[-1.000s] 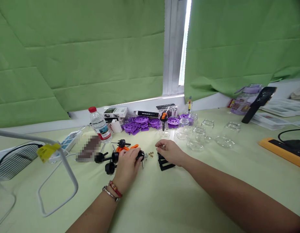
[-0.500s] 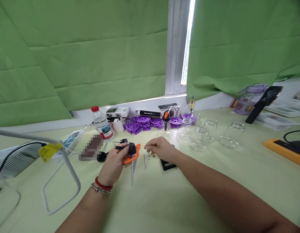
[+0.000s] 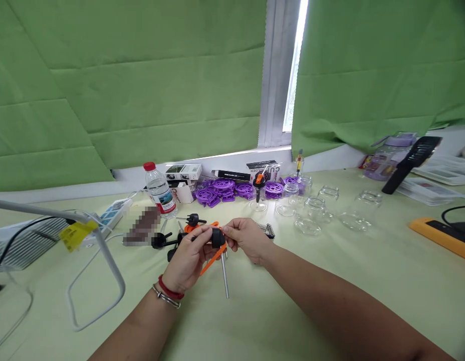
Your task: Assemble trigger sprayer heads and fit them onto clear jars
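My left hand is closed around a black round part, held sideways in front of me. A metal rod slants down below it, and a flat orange piece lies along the same hand; fingers hide how these join. My right hand meets the black part's right side in a pinch, and whatever is between its fingertips is too small or hidden to name. Left of my left hand lie black pronged parts on the table. A spring shows just behind my right wrist.
Purple wheel-shaped pieces are heaped at the back, beside a water bottle. Several glass jars stand right of centre. A black brush and a yellow-edged device are at right; a white bent frame is at left.
My left hand has moved right with the black part, rod and orange piece. My right hand has come from beside them to touch the black part.
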Action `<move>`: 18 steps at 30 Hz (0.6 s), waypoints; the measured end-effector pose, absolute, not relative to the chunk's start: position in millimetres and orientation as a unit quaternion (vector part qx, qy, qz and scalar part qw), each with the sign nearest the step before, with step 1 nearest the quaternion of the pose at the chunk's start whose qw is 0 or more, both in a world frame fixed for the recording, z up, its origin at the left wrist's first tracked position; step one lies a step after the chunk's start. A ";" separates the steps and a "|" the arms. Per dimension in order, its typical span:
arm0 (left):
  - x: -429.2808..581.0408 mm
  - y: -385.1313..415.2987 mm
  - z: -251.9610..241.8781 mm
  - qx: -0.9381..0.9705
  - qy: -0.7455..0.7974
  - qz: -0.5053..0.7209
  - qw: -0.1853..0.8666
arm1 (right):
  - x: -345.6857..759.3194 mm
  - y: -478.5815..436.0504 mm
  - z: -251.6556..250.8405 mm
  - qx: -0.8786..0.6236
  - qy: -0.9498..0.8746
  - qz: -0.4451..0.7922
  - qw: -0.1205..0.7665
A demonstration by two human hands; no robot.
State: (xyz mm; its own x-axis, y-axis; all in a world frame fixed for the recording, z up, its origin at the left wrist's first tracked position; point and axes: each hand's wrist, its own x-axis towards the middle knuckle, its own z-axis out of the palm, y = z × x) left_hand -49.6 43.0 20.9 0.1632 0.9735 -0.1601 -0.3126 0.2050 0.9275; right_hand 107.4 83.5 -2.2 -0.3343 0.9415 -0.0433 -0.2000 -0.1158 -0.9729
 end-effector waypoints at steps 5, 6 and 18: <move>-57.2 48.8 20.0 0.389 0.396 0.523 0.646 | 106.5 81.1 6.0 -0.400 -0.522 0.607 0.446; -58.7 50.1 20.1 0.381 0.398 0.535 0.641 | 107.2 81.7 6.1 -0.411 -0.532 0.589 0.448; -51.4 47.3 18.4 0.296 0.361 0.499 0.730 | 106.7 83.7 -13.1 -0.453 -0.651 0.418 0.443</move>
State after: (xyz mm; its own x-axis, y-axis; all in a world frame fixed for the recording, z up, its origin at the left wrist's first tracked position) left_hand -51.4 47.3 18.4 0.2418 0.9421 -0.2323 -0.5142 0.3275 0.7927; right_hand 106.7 83.7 -13.1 -0.1974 0.9600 0.1985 0.2193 0.2406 -0.9455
